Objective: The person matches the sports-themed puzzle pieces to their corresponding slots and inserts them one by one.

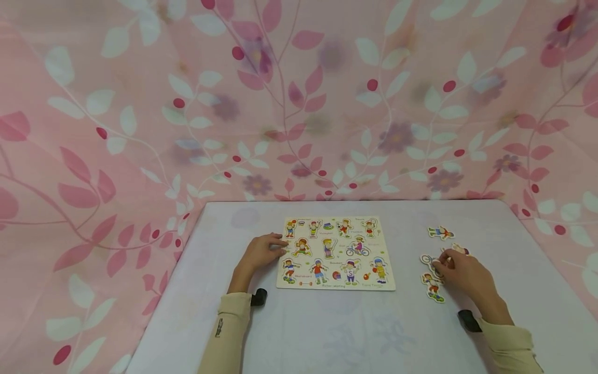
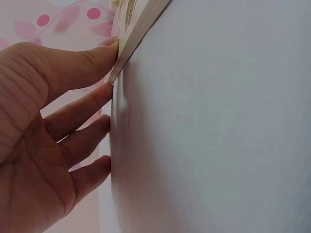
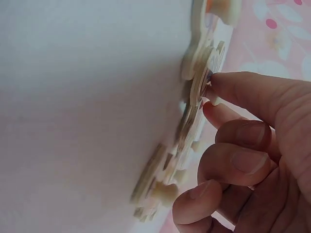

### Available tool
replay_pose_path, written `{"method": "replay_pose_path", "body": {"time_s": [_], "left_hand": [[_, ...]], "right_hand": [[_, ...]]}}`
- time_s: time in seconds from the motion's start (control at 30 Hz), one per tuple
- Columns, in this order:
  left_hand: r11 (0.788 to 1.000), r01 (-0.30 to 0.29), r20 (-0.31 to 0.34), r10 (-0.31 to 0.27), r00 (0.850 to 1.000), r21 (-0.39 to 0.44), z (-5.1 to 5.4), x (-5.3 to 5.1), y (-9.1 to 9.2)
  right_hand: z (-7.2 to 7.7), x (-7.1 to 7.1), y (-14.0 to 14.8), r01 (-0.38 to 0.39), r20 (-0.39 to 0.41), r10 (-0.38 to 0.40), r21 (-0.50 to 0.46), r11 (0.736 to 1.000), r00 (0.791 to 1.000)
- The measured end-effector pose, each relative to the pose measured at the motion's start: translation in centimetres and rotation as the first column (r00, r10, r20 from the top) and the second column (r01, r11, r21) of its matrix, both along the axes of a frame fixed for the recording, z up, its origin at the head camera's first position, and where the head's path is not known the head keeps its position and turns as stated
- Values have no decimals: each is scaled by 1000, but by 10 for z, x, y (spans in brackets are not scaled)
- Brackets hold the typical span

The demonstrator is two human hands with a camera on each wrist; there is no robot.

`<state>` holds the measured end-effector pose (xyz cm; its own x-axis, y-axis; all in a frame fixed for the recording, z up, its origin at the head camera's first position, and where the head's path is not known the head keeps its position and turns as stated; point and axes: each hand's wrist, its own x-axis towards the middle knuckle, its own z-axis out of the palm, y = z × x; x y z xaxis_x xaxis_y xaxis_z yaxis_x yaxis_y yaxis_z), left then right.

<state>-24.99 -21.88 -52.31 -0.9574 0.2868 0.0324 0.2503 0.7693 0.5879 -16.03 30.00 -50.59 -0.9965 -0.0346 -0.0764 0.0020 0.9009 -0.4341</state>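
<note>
A flat rectangular board [image 1: 316, 248] is touched by the left hand [image 1: 261, 254], fingers apart, while a thin, curvy-edged wooden piece [image 3: 198, 83] is pinched by the right hand [image 1: 469, 276].

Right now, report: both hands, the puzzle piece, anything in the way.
Left hand touching the puzzle board at its left edge. Right hand pinching a loose piece, right of the board. Other pieces crowd close around it.

Wht table [image 1: 289, 327], pink bkgd [image 1: 285, 104], prob. cloth
</note>
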Motion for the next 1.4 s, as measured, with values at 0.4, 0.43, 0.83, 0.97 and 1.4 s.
{"method": "replay_pose_path", "body": {"time_s": [0.4, 0.43, 0.83, 0.97, 1.4], "left_hand": [[1000, -1, -4, 1, 1000, 12, -1, 0, 0], [1000, -1, -3, 1, 1000, 13, -1, 0, 0], [1000, -13, 19, 12, 1000, 9, -1, 1, 1], [1000, -14, 6, 14, 1000, 14, -1, 0, 0], [1000, -13, 13, 13, 1000, 23, 0, 1, 1]], "right_hand": [[6, -8, -22, -8, 14, 8, -6, 1000, 1000], [6, -10, -25, -16, 6, 16, -8, 1000, 1000], [9, -26, -63, -105, -6, 105, -23, 994, 994], [9, -35, -73, -139, -29, 139, -14, 990, 990], [18, -57, -113, -220, -52, 220, 14, 975, 974]]}}
